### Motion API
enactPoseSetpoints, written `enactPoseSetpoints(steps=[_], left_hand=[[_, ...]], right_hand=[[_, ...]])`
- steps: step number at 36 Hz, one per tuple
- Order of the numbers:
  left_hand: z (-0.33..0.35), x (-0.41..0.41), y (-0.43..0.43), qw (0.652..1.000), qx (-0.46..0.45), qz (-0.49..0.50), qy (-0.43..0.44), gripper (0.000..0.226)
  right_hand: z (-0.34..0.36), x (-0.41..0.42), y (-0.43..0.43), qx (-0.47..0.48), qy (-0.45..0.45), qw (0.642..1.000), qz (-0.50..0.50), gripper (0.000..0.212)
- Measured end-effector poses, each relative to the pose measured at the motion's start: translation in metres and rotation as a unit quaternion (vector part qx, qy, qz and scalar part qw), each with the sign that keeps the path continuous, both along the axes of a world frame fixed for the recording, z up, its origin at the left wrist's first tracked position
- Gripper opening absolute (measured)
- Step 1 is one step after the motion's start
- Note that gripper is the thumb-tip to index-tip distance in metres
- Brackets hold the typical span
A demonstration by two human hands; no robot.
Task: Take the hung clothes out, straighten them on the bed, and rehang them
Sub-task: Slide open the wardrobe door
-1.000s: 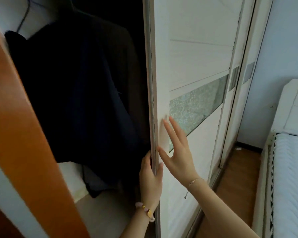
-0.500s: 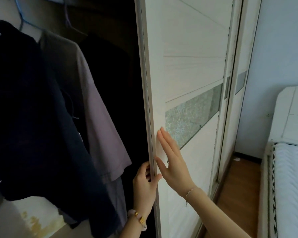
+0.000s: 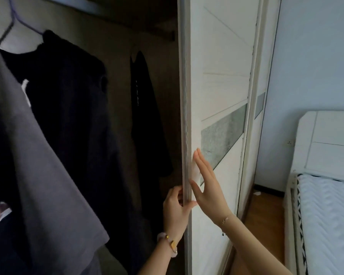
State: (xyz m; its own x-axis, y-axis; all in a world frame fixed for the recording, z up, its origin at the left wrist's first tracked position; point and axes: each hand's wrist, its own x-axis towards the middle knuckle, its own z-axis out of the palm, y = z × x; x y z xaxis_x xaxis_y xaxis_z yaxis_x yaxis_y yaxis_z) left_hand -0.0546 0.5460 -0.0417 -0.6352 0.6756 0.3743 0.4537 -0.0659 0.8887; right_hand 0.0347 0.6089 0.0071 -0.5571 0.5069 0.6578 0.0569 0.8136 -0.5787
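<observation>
Bedroom corner; daylight soft and cool, source out of view. A white sliding wardrobe door (image 3: 222, 56) is seen at centre, scored with grooved lines and crossed by a frosted glass band (image 3: 222, 133). A second door (image 3: 259, 108) of the same make is set behind it, nearer the wall. The wardrobe interior (image 3: 119, 76) is left in shadow, brown-panelled. A pale blue wall (image 3: 314, 56) is met at its foot by a dark skirting (image 3: 268, 189). A strip of wooden floor (image 3: 264, 213) is shown between wardrobe and bed (image 3: 330, 225). A white panelled headboard (image 3: 334, 139) is placed against the wall, with a socket (image 3: 290, 143) just beside it.
</observation>
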Motion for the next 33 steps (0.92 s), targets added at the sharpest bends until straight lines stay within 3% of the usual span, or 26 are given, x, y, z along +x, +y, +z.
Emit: enactPoseSetpoints(steps=[7, 16, 20, 26, 28, 31, 33], left_hand=[[0.001, -0.007, 0.060, 1.000, -0.010, -0.022, -0.003, 0.035], [0.004, -0.017, 0.122, 0.996, -0.039, -0.078, -0.001, 0.050], [0.003, -0.021, 0.144, 0.994, -0.054, -0.094, 0.007, 0.043], [0.007, -0.026, 0.168, 0.988, -0.084, -0.126, -0.008, 0.059], [0.009, -0.030, 0.171, 0.985, -0.106, -0.138, -0.016, 0.060], [0.014, -0.034, 0.164, 0.976, -0.159, -0.146, 0.002, 0.060], [0.024, -0.035, 0.156, 0.977, -0.159, -0.134, 0.043, 0.031]], right_hand=[[0.001, -0.005, 0.056, -0.009, -0.008, 0.999, -0.042, 0.081], [0.002, -0.011, 0.106, -0.047, 0.018, 0.995, -0.084, 0.069], [0.003, -0.014, 0.123, -0.064, 0.027, 0.992, -0.101, 0.066], [0.012, -0.014, 0.142, -0.112, 0.012, 0.983, -0.142, 0.067], [0.021, -0.016, 0.140, -0.083, 0.006, 0.978, -0.190, 0.062], [0.039, -0.024, 0.126, 0.070, 0.092, 0.962, -0.248, 0.052], [0.055, -0.036, 0.115, 0.155, 0.152, 0.954, -0.209, 0.045]])
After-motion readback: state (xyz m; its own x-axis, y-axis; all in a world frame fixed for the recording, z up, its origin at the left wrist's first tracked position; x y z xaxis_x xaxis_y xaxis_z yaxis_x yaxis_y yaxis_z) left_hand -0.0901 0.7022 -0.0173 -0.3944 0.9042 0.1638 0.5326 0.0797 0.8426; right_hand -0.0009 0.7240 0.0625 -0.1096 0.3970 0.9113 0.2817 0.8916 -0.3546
